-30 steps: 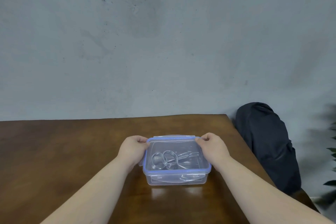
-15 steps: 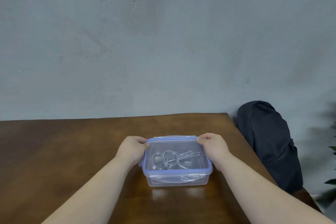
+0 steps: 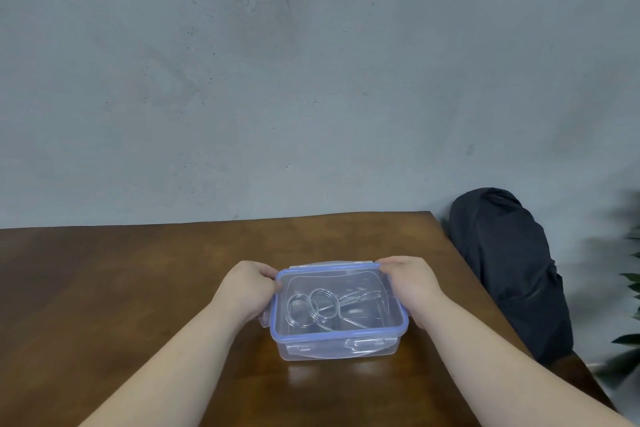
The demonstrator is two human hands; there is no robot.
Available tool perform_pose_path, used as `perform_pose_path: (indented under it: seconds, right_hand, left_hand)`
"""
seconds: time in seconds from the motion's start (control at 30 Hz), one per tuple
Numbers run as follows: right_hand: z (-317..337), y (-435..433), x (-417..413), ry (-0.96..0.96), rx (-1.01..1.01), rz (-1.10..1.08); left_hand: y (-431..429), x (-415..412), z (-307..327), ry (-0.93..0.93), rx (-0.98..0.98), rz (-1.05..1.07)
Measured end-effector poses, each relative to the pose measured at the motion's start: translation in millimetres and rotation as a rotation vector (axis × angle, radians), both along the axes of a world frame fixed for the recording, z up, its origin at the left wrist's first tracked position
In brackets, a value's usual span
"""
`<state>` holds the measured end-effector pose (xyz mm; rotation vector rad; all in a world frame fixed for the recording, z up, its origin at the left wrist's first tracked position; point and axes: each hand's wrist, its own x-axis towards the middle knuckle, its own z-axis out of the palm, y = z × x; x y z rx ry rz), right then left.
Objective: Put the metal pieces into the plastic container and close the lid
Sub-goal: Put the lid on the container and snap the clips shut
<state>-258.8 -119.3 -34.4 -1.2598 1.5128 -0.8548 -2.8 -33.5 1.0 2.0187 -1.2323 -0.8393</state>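
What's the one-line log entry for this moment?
stage: lid closing | metal pieces: inside container | lid: on | left hand, right hand: at lid's far corners | front latches: look unfastened

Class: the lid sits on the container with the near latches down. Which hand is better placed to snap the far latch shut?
Right, narrowly. The far latch sticks up; right hand fingertips touch its end, left hand grips the corner below.

head view: single, worn on person's head | faces forward and down across brown wooden table (image 3: pixel 138 288) toward grey concrete wall (image 3: pixel 311 80) | hands close below
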Motion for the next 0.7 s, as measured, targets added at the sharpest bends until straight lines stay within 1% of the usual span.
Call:
perform_pose_path:
  seconds: [0.1,0.2,0.33,0.43,0.53,0.6,0.7]
  right_hand:
    - [0,-1,0,0.0,-0.018,0.003]
    - [1,2,0,-0.011,-0.024,0.0]
    - [4,3,-1,-0.049,0.03,-0.011]
    - [4,-1,0,-0.049,0.028,-0.02]
    - [1,3,0,-0.016,-0.023,0.011]
    - [-3,4,0,0.01,-0.066,0.023]
    - [-7,4,-2,-0.034,-0.06,0.021]
  left_hand:
    - [-1,-1,-2,0.023,0.001,0.024]
    - [-2,0,-4,0.008,0.009,0.027]
    - [-6,0,-4,0.029,0.015,0.045]
    - [-10,1,-5,0.021,0.021,0.048]
    - [-10,4,-9,0.097,0.025,0.079]
    - [-8,1,-11,0.111,0.013,0.08]
    - [-8,-7,-9,0.147,0.0,0.083]
